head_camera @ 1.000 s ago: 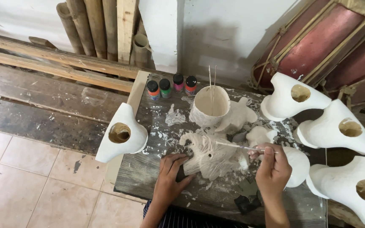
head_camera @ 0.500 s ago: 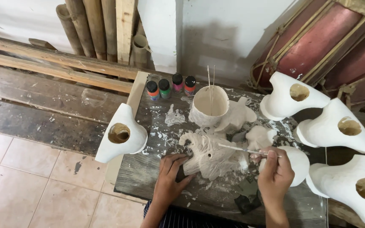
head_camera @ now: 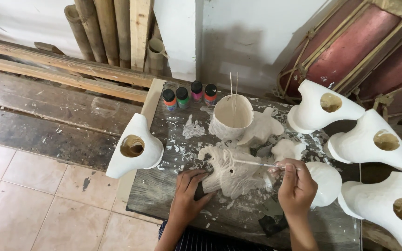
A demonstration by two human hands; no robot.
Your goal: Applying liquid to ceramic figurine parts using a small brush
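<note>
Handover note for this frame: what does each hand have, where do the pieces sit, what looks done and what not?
Left hand steadies the white mask at its left edge on the worktable. Right hand holds a thin brush, tip on the mask's upper face. White paint cup behind the mask, four small paint bottles beyond. Mask looks white all over; no colour applied yet.

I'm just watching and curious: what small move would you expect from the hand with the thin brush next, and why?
Probably a short stroke along the white carved mask: the right hand holds the thin brush with its tip on it, and the left hand steadies its edge.
</note>
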